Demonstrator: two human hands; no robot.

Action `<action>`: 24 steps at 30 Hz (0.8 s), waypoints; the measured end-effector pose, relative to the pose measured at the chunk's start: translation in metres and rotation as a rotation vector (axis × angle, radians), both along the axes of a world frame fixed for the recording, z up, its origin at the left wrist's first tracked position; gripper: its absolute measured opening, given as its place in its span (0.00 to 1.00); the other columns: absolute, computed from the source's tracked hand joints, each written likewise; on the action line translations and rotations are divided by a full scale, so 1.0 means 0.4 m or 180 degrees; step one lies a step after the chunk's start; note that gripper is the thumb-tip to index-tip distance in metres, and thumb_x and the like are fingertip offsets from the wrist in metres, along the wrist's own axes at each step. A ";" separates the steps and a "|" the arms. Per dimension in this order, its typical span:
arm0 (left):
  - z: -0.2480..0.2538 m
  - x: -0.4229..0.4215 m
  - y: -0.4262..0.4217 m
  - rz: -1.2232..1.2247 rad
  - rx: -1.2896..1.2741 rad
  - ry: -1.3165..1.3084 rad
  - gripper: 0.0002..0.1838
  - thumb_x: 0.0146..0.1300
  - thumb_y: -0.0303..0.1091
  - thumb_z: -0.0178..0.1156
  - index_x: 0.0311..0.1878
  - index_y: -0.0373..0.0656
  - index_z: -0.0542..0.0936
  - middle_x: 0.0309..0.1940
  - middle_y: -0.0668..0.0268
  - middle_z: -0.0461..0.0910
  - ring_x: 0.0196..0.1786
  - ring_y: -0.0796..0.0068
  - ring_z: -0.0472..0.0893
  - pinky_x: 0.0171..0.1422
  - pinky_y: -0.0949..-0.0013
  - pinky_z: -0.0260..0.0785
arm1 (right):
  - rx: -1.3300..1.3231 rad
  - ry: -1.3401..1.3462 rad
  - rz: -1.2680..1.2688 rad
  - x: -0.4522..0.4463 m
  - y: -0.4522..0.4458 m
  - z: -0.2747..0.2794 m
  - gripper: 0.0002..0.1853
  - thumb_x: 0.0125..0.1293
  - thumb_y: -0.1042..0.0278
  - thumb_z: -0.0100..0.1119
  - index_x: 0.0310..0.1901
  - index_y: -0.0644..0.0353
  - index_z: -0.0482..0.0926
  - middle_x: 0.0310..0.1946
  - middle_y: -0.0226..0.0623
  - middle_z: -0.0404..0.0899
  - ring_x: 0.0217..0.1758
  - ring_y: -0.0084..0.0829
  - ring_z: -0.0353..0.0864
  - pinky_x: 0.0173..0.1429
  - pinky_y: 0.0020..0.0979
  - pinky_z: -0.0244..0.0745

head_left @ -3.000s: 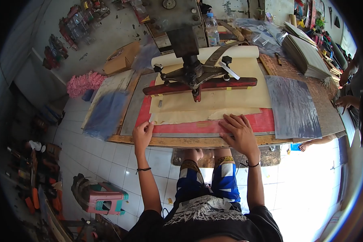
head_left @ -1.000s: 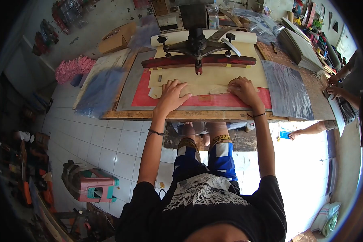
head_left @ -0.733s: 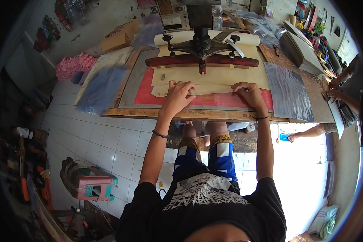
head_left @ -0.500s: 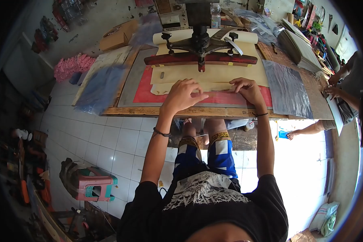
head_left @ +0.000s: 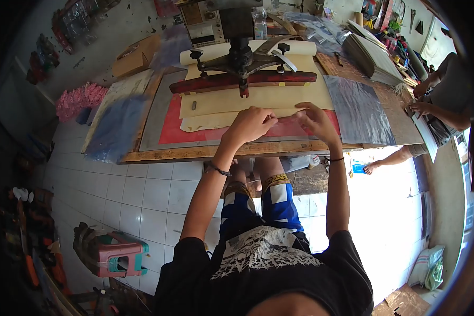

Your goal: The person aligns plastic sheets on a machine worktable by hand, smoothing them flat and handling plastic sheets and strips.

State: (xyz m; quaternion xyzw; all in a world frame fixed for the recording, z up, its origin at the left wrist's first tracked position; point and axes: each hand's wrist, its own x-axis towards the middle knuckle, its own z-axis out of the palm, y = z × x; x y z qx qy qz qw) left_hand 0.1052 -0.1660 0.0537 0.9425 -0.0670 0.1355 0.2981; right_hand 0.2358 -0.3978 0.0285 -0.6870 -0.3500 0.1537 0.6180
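Observation:
My left hand (head_left: 254, 124) is over the front of the pressing table, its fingers curled together toward the right; anything between the fingertips is too small to make out. To its right, my right hand (head_left: 319, 125) has its index finger stretched left and its thumb apart from it, slightly blurred. Beneath both hands lies a red sheet (head_left: 171, 129), pale and glossy between them. A cream sheet (head_left: 216, 109) with a ragged front edge covers the red one farther back. Above it hangs a press head with a long dark red bar (head_left: 216, 82).
A small grey block (head_left: 194, 106) rests on the cream sheet. Clear plastic sheets (head_left: 358, 108) lie at the right, bluish ones (head_left: 113, 126) at the left. Stacked boards (head_left: 374, 58) stand at back right. Another person's hand (head_left: 420, 109) is at the far right, beside a stool-level foot.
The whole view has shifted, with the table appearing farther left. My hands have come a little closer together, and the right thumb and index finger have changed position.

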 end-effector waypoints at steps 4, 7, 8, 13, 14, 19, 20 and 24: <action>0.019 0.017 -0.034 0.0046 -0.0112 -0.0147 0.13 0.73 0.41 0.63 0.45 0.42 0.88 0.33 0.56 0.89 0.35 0.56 0.88 0.42 0.56 0.77 | -0.0086 -0.0493 0.0114 -0.028 0.049 -0.006 0.12 0.76 0.63 0.66 0.46 0.66 0.84 0.36 0.31 0.88 0.35 0.19 0.84 0.41 0.25 0.80; -0.002 0.014 -0.039 0.0007 -0.0364 -0.0214 0.14 0.74 0.43 0.61 0.44 0.43 0.88 0.32 0.56 0.88 0.36 0.55 0.88 0.41 0.55 0.78 | 0.0059 -0.0467 0.0001 -0.057 0.063 -0.010 0.12 0.76 0.64 0.66 0.45 0.66 0.84 0.33 0.30 0.86 0.34 0.19 0.83 0.39 0.25 0.79; -0.001 0.012 -0.033 -0.0050 -0.0469 -0.0112 0.14 0.74 0.43 0.61 0.45 0.44 0.88 0.32 0.56 0.88 0.36 0.54 0.88 0.41 0.54 0.78 | 0.0015 -0.0566 -0.0041 -0.060 0.063 -0.009 0.12 0.76 0.64 0.66 0.44 0.66 0.85 0.32 0.30 0.86 0.34 0.18 0.83 0.38 0.25 0.79; -0.011 -0.055 -0.016 0.0137 -0.0149 -0.0317 0.15 0.77 0.43 0.59 0.45 0.41 0.88 0.29 0.61 0.87 0.29 0.65 0.85 0.38 0.61 0.74 | -0.0181 -0.0764 -0.0467 -0.066 0.036 0.025 0.14 0.76 0.61 0.67 0.41 0.65 0.87 0.28 0.30 0.86 0.30 0.17 0.81 0.34 0.23 0.76; -0.021 -0.082 0.009 0.0236 -0.0041 -0.0417 0.15 0.77 0.43 0.60 0.45 0.42 0.88 0.28 0.62 0.87 0.28 0.66 0.84 0.37 0.61 0.74 | -0.0184 -0.0748 -0.0607 -0.054 0.028 0.038 0.14 0.76 0.59 0.67 0.42 0.65 0.88 0.28 0.30 0.86 0.29 0.17 0.80 0.33 0.23 0.75; 0.014 -0.193 0.161 0.0808 -0.0095 0.0007 0.15 0.76 0.44 0.61 0.45 0.43 0.88 0.29 0.60 0.87 0.29 0.63 0.84 0.38 0.60 0.74 | -0.0382 -0.0734 -0.0878 0.020 0.017 0.045 0.17 0.75 0.55 0.67 0.43 0.64 0.89 0.28 0.29 0.87 0.29 0.16 0.80 0.32 0.23 0.73; 0.027 -0.188 0.192 0.0860 -0.0018 0.0089 0.15 0.76 0.44 0.61 0.45 0.43 0.88 0.30 0.59 0.87 0.29 0.62 0.84 0.38 0.60 0.74 | -0.0442 -0.0791 -0.0831 0.033 0.033 0.049 0.17 0.75 0.55 0.67 0.43 0.64 0.89 0.28 0.29 0.87 0.28 0.17 0.80 0.32 0.24 0.73; 0.008 -0.131 0.302 0.1351 0.0374 0.0218 0.15 0.75 0.44 0.61 0.44 0.42 0.88 0.29 0.57 0.86 0.31 0.58 0.84 0.40 0.58 0.76 | -0.1108 -0.1132 -0.0797 0.072 0.139 0.019 0.21 0.75 0.51 0.65 0.44 0.66 0.89 0.32 0.38 0.91 0.29 0.21 0.84 0.34 0.29 0.77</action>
